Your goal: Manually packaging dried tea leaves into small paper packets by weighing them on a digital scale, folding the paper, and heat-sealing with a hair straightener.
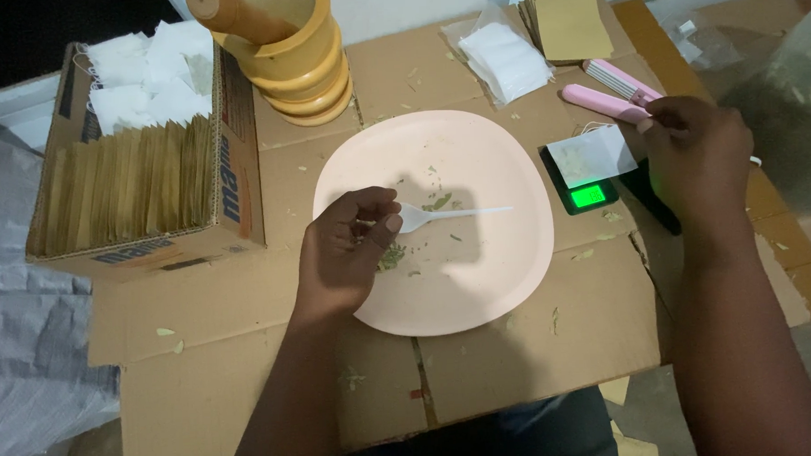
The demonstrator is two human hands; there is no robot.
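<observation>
A box (233,180) of brown sleeves sits left, a yellow holder (305,65) behind, tan envelopes (567,20) far back on cardboard (518,359).

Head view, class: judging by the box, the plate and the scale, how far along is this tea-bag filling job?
Done: rows of brown sachets fill the cardboard box. In hand: the left hand holds a white spoon over the pink plate; the right hand steadies a white bag on the scale. Left: empty white bags.
</observation>
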